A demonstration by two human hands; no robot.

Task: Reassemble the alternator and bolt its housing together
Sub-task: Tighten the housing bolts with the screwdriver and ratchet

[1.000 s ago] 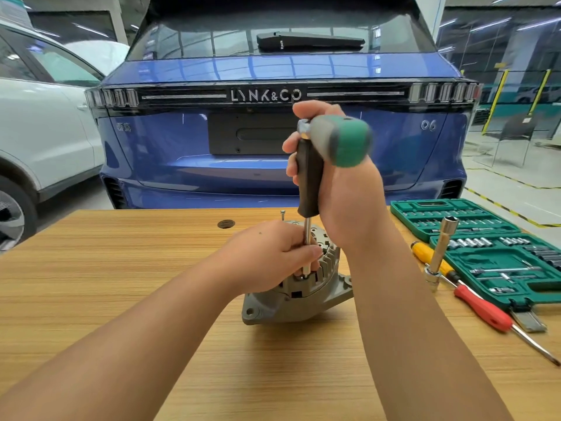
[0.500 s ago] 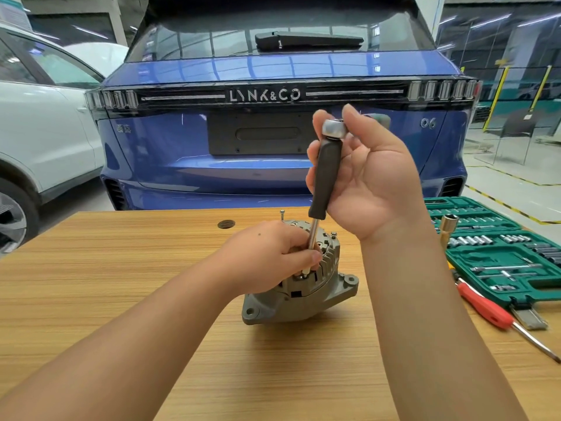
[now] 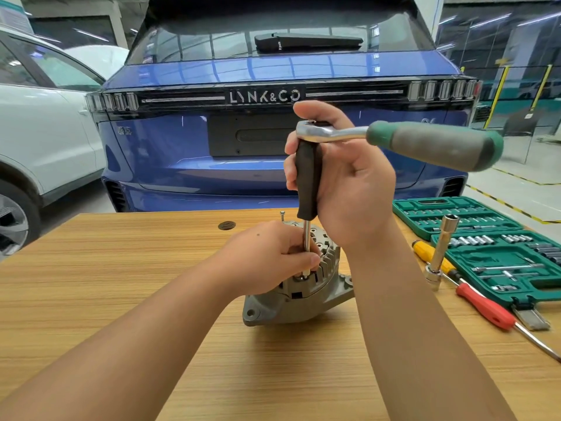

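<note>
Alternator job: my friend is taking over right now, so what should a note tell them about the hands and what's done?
Left hand: rests on the alternator, fingers pinching the driver's metal shaft near its tip.
Right hand: grips the black driver handle, upright, with the green-handled ratchet on top, pointing right.
The alternator sits on the wooden table; one bolt stands proud at its far edge.
Done: housing halves together, tool seated on a fastener.
Left: tighten this one, then likely that far bolt; others can't be judged.
The socket set lies to the right.
</note>
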